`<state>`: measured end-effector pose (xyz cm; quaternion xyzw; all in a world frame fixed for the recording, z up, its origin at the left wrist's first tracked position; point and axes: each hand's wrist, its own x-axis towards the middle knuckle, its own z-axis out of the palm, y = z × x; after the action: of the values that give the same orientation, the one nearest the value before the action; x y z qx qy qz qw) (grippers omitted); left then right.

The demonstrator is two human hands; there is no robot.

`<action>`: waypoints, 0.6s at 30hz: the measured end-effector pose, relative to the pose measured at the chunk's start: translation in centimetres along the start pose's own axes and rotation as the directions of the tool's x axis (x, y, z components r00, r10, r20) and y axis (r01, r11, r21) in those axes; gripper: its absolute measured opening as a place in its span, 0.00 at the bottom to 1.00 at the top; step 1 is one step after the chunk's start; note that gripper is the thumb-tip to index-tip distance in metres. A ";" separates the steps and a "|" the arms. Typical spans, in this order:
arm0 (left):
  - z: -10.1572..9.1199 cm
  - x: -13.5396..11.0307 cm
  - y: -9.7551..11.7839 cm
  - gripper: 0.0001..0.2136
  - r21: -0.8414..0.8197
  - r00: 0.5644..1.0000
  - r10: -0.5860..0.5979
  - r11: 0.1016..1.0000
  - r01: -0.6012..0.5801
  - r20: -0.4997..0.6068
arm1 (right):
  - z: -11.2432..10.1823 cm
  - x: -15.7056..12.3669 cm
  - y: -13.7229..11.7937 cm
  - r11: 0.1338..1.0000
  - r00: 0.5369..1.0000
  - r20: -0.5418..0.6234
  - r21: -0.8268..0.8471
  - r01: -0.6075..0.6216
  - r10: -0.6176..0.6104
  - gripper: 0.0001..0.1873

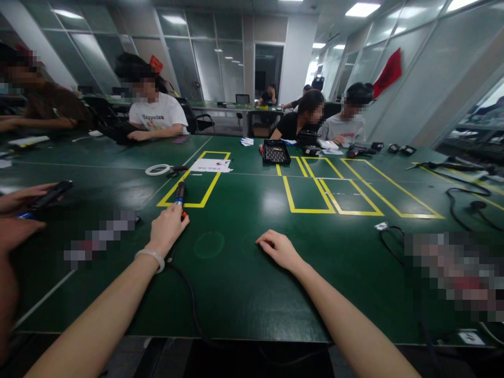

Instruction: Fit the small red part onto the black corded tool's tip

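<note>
My left hand (167,228) is wrapped round a corded electric screwdriver (180,195), black with a blue band, its nose pointing away from me over the yellow-taped table. A bit of orange shows beside my fingers. A black cord (192,294) runs from near my wrist to the table's front edge. My right hand (279,248) rests on the green table (244,294), fingers loosely curled together, with nothing visible in them. Between the two hands a faint ring mark (208,244) shows on the tabletop.
Ahead lie a white paper (210,166), a white cable coil (157,170) and a black tray of small parts (275,152). Yellow tape rectangles (311,211) mark the table. Black cables (452,197) lie right. At left, another person's hands (27,202) hold a dark device (51,195).
</note>
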<state>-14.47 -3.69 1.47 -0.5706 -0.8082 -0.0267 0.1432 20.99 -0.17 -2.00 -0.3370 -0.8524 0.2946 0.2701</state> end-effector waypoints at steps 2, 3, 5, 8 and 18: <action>-0.3 -0.5 0.9 0.20 0.015 0.999 0.037 0.999 -0.037 -0.010 | 0.0 0.1 -0.2 1.000 1.000 -0.001 0.002 -0.002 0.002 0.10; -0.4 -0.8 1.5 0.20 0.021 0.998 0.054 0.998 -0.054 -0.014 | 0.1 0.1 -0.2 1.000 1.000 -0.003 0.005 -0.001 0.001 0.10; -0.9 -1.5 2.7 0.20 0.025 0.996 0.088 0.996 -0.088 -0.013 | 0.1 0.1 -0.3 1.000 1.000 -0.007 0.011 -0.001 0.001 0.10; -1.5 -2.7 4.9 0.18 0.010 0.988 0.151 0.988 -0.151 -0.011 | 0.1 0.1 -0.4 1.000 1.000 -0.011 0.023 0.003 -0.003 0.10; -3.2 -6.2 13.3 0.15 -0.095 0.942 0.333 0.937 -0.336 -0.041 | 0.3 0.0 0.2 0.999 0.998 -0.062 0.048 0.010 -0.007 0.11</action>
<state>0.44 -5.35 1.31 -0.7056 -0.6954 -0.0495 0.1267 20.87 -0.14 -2.32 -0.3357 -0.8378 0.3033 0.3056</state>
